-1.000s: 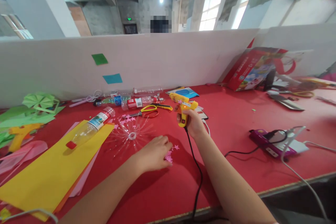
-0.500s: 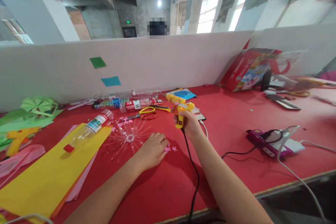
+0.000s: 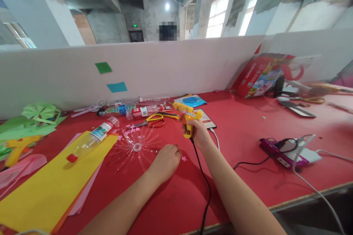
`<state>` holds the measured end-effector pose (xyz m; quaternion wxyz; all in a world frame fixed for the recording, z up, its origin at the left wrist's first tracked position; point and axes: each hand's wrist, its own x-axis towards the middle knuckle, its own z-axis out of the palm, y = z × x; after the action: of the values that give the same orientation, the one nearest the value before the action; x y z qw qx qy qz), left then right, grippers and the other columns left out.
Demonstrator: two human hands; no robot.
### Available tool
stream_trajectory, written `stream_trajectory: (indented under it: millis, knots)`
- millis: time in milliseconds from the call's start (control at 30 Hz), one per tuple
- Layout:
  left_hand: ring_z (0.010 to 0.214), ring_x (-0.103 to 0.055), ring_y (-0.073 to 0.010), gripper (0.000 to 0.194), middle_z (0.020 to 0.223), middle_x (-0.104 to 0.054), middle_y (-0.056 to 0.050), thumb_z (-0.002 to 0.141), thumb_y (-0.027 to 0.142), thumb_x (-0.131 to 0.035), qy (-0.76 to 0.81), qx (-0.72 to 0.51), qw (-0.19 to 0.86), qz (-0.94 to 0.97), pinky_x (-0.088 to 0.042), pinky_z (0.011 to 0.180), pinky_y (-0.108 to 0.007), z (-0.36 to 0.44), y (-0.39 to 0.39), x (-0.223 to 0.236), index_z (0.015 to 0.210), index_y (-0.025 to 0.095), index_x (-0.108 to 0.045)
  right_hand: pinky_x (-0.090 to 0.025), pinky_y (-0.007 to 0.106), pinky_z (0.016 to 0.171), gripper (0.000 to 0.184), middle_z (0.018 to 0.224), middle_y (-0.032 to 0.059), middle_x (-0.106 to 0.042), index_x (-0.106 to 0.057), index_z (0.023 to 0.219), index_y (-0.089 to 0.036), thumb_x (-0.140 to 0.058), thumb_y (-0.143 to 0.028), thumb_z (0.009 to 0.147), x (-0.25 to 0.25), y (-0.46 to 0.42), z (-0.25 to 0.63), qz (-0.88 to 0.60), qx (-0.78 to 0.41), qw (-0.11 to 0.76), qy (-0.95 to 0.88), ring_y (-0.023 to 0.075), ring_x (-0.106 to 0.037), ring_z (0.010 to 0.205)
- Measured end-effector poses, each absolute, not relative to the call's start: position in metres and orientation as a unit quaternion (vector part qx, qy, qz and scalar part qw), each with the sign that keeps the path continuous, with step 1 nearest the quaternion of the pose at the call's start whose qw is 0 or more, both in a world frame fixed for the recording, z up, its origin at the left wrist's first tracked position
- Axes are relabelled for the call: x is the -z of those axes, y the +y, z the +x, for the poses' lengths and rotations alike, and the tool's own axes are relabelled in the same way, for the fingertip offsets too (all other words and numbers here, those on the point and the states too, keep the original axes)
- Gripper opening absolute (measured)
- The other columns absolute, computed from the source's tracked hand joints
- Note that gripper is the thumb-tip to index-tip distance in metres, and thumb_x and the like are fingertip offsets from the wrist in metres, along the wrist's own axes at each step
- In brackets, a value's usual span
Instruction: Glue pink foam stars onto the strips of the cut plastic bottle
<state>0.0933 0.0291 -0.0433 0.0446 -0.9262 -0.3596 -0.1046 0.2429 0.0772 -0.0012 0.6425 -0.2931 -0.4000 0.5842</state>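
My right hand (image 3: pixel 200 132) is wrapped round the handle of a yellow hot glue gun (image 3: pixel 190 116), which is raised above the table with its nozzle to the left. A small pink star shape shows against the gun's side. My left hand (image 3: pixel 167 159) is low over the red tabletop, its fingers curled down; the fingertips are partly hidden. A pink paper star (image 3: pixel 184 158) lies just right of those fingers. To the left, a clear plastic bottle cut into spread strips (image 3: pixel 137 147) rests on the table, with several pink stars (image 3: pixel 132 129) at its far side.
A bottle (image 3: pixel 93 137) lies on yellow paper (image 3: pixel 55 180) at left. Scissors (image 3: pixel 154 119) and more bottles (image 3: pixel 143 111) lie behind. The gun's black cord (image 3: pixel 202 176) hangs toward the table edge. A purple power strip (image 3: pixel 284 154) and a red box (image 3: pixel 264 75) are at right.
My left hand has shifted slightly right and closed in over the pink stars, covering most of that small group. The right hand with the glue gun is nearly still.
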Motion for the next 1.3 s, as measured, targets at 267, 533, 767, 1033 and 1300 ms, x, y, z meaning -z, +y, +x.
stream_trajectory:
  millis: [267,533,767,1033,1300]
  knots:
    - [0.075,-0.061,-0.0174,0.015,0.081,-0.064,-0.005,0.082,0.008,-0.046,-0.447,0.141,-0.019,-0.883,-0.047,0.068,-0.028,0.087,0.027,0.034,0.085,0.015,-0.059,-0.036,0.019,0.037,0.026,0.065,0.0003,-0.066,-0.064,0.083,-0.016,-0.06,-0.023,0.058,0.004,0.078,0.241,-0.293,-0.587,0.634,-0.409,0.0088,-0.051,0.041]
    - [0.097,-0.06,-0.0276,0.015,0.099,-0.065,-0.016,0.083,0.015,-0.052,-0.392,0.118,-0.024,-0.912,-0.046,0.089,-0.042,0.091,0.024,0.049,0.091,0.01,-0.064,-0.036,0.019,0.038,0.028,0.068,0.0008,-0.067,-0.065,0.085,-0.016,-0.059,-0.022,0.058,0.005,0.076,0.238,-0.293,-0.586,0.63,-0.417,0.0084,-0.051,0.041]
    - [0.089,-0.062,-0.0244,0.021,0.092,-0.065,-0.014,0.083,0.005,-0.043,-0.438,0.153,-0.064,-0.883,-0.048,0.084,-0.04,0.097,0.023,0.051,0.084,0.011,-0.063,-0.037,0.02,0.038,0.024,0.067,0.0015,-0.067,-0.065,0.08,-0.016,-0.059,-0.023,0.058,0.005,0.076,0.238,-0.301,-0.586,0.625,-0.42,0.0094,-0.05,0.042]
    - [0.072,-0.064,-0.019,0.013,0.074,-0.067,-0.005,0.079,0.015,-0.047,-0.511,0.255,-0.184,-0.8,-0.048,0.067,-0.03,0.091,0.028,0.039,0.074,0.017,-0.058,-0.036,0.021,0.039,0.022,0.063,0.0011,-0.063,-0.065,0.077,-0.015,-0.059,-0.025,0.058,0.005,0.077,0.237,-0.322,-0.575,0.623,-0.422,0.0097,-0.049,0.043]
    - [0.038,-0.055,-0.0098,0.019,0.054,-0.061,0.003,0.074,0.036,-0.055,-0.466,0.474,-0.536,-0.52,-0.033,0.037,-0.018,0.06,0.026,0.015,0.074,0.018,-0.049,-0.037,0.021,0.046,0.026,0.054,-0.0057,-0.056,-0.058,0.079,-0.018,-0.067,-0.017,0.055,0.006,0.064,0.217,-0.366,-0.566,0.578,-0.459,0.0104,-0.05,0.047]
